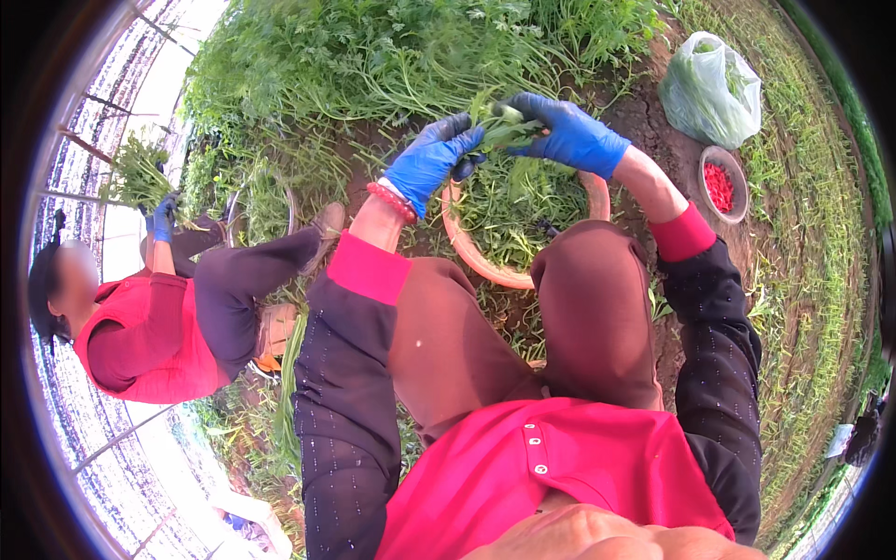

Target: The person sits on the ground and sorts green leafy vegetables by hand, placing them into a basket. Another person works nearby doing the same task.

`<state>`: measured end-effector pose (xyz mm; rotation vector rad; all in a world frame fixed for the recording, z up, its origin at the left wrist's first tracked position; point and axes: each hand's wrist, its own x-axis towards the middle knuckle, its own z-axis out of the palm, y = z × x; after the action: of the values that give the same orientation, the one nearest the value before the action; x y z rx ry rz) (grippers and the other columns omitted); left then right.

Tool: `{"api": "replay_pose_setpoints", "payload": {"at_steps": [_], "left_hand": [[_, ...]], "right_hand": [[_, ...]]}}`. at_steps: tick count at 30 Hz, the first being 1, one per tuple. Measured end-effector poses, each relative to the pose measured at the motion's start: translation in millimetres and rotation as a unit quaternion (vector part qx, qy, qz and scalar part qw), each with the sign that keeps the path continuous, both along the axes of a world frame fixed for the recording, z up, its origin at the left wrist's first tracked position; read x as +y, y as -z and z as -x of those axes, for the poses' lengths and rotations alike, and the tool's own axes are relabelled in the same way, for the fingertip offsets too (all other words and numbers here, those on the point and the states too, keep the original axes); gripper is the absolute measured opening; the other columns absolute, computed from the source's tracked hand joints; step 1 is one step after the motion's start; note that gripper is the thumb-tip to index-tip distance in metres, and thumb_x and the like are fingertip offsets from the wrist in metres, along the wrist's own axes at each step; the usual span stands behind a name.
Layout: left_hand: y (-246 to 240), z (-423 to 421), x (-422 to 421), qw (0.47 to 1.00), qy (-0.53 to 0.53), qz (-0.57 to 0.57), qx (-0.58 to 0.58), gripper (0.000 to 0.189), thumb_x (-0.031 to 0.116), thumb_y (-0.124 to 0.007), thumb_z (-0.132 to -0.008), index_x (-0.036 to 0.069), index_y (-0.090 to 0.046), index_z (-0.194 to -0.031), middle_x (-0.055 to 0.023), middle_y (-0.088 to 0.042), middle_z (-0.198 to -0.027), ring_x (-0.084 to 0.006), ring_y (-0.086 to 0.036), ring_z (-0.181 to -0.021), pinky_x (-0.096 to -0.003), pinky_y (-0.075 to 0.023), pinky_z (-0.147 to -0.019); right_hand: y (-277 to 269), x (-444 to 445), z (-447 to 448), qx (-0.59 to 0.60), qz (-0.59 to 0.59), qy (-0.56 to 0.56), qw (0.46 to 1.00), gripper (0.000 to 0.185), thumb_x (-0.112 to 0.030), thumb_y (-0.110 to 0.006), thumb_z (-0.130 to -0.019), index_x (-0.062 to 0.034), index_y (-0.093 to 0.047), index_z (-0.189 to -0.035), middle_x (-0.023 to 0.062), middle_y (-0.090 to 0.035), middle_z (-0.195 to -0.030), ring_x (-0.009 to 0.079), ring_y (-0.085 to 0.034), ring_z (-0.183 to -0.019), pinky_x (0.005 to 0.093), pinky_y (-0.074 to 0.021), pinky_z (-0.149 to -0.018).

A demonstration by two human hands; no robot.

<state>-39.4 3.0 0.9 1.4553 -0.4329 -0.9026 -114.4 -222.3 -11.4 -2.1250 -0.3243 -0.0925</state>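
A small bunch of leafy greens [509,131] is held between my two hands, above a round orange basin [470,246]. My left hand [428,159], in a blue glove with dark fingertips, closes on the bunch from the left. From the other side, my right hand [577,134], gloved the same way, grips it with bent fingers. The fingers partly cover the stems. Loose cut greens [514,210] lie inside the basin, which stands in front of my bent knees.
Dense feathery-leaved plants [336,63] grow ahead. To the right stand a plastic bag [710,105] containing greens and a bowl [744,190] of small red pieces [719,187]. At left a seated co-worker [161,329] holds a bunch of greens [136,171] near another basin [291,210].
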Motion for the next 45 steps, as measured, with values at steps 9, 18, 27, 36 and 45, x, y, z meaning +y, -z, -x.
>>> {"api": "replay_pose_setpoints", "payload": {"at_steps": [9, 18, 27, 36, 45], "left_hand": [[21.1, -8.6, -10.7, 0.988, 0.048, -0.038, -0.139, 0.032, 0.02, -0.059, -0.095, 0.002, -0.058, -0.122, 0.0007, -0.063, -0.106, -0.0044, -0.055, -0.091, -0.0198, -0.045, -0.079], [15.4, 3.8, -22.9, 0.983, -0.046, -0.018, -0.175, 0.029, 0.019, -0.058, -0.095, -0.003, -0.061, -0.114, -0.003, -0.066, -0.098, -0.0096, -0.057, -0.085, -0.0248, -0.0474, -0.08], [25.6, 4.7, -24.7, 0.86, -0.039, -0.202, -0.468, 0.031, 0.014, -0.063, -0.085, 0.002, -0.062, -0.113, -0.0181, -0.068, -0.098, -0.0229, -0.066, -0.089, -0.0315, -0.0492, -0.081], [10.2, 4.5, -38.9, 0.994, -0.042, 0.096, -0.012, 0.026, 0.026, -0.065, -0.09, 0.008, -0.067, -0.108, 0.0027, -0.068, -0.091, -0.0018, -0.055, -0.072, -0.0163, -0.0392, -0.057], [8.1, 7.3, -55.4, 0.995, 0.074, -0.063, 0.009, 0.063, 0.042, -0.057, -0.093, 0.013, -0.035, -0.145, -0.0067, -0.043, -0.143, -0.0145, -0.038, -0.132, -0.0331, -0.0321, -0.109]], "right_hand": [[10.2, 9.2, -3.7, -0.216, 0.246, -0.02, 0.945, 0.026, -0.019, -0.06, -0.088, -0.0035, -0.057, -0.109, 0.0181, -0.06, -0.091, 0.037, -0.062, -0.079, 0.045, -0.0486, -0.069], [23.2, 27.9, -1.3, 0.038, -0.031, 0.067, 0.997, 0.042, -0.009, -0.058, -0.088, -0.0051, -0.047, -0.129, 0.0072, -0.061, -0.088, 0.0154, -0.055, -0.078, 0.0319, -0.0476, -0.073], [20.0, 18.5, 6.0, -0.092, 0.242, 0.038, 0.965, 0.02, -0.018, -0.054, -0.09, -0.0026, -0.059, -0.101, 0.0214, -0.062, -0.082, 0.0401, -0.062, -0.076, 0.0446, -0.0496, -0.063], [30.8, 1.4, 1.0, 0.043, -0.315, 0.105, 0.942, 0.021, -0.025, -0.049, -0.092, -0.0089, -0.063, -0.09, 0.0008, -0.057, -0.078, 0.0098, -0.057, -0.068, 0.0242, -0.0484, -0.061], [42.5, -28.5, -1.4, 0.087, -0.704, 0.084, 0.7, 0.024, -0.02, -0.05, -0.098, 0.0005, -0.057, -0.109, 0.0025, -0.057, -0.08, 0.0129, -0.057, -0.072, 0.0295, -0.0525, -0.07]]}}
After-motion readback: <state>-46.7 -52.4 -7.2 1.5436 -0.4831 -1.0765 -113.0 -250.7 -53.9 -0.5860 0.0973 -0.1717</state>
